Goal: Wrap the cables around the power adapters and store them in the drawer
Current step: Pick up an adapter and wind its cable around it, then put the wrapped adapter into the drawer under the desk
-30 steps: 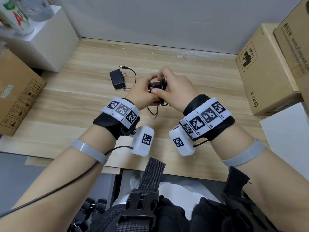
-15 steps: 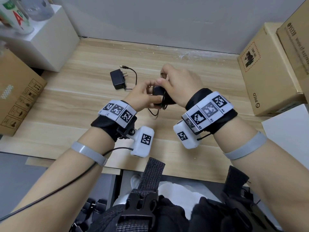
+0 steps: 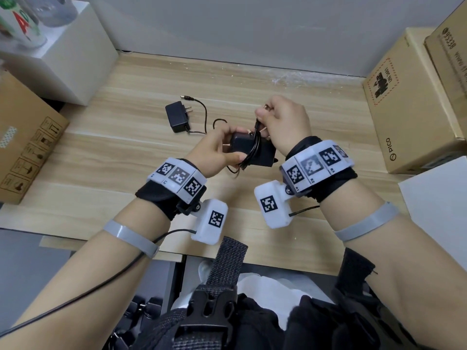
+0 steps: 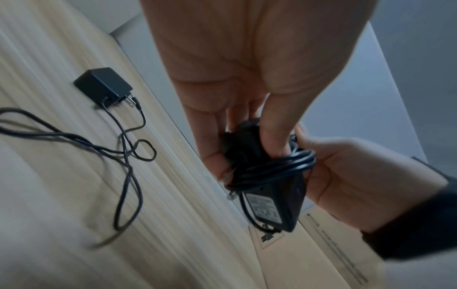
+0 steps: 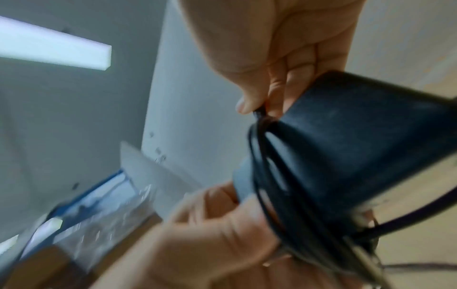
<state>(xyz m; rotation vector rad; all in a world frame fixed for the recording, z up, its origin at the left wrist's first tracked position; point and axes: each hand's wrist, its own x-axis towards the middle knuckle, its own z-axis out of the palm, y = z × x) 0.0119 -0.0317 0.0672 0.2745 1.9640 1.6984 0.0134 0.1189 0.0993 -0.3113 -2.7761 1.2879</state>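
My left hand (image 3: 217,150) grips a black power adapter (image 3: 261,151) above the wooden table (image 3: 126,173), thumb on its near side. Several turns of its black cable (image 3: 250,155) lie around the body. My right hand (image 3: 280,122) pinches the cable's end just above the adapter. The left wrist view shows the adapter (image 4: 269,199) with the cable (image 4: 274,168) looped round it and my left fingers (image 4: 274,136) over it. In the right wrist view the adapter (image 5: 358,136) is close and blurred, the cable (image 5: 272,185) crossing it. A second black adapter (image 3: 177,117) lies on the table with its cable (image 3: 202,114) loose.
Cardboard boxes (image 3: 404,102) stand at the right, one more (image 3: 22,142) at the left. A white box (image 3: 65,54) with bottles sits at the back left. A white surface (image 3: 437,205) is at the right near edge. No drawer can be made out.
My right hand has risen and moved back from the adapter, pulling the cable end up over it. The adapter now shows more fully in my left hand.
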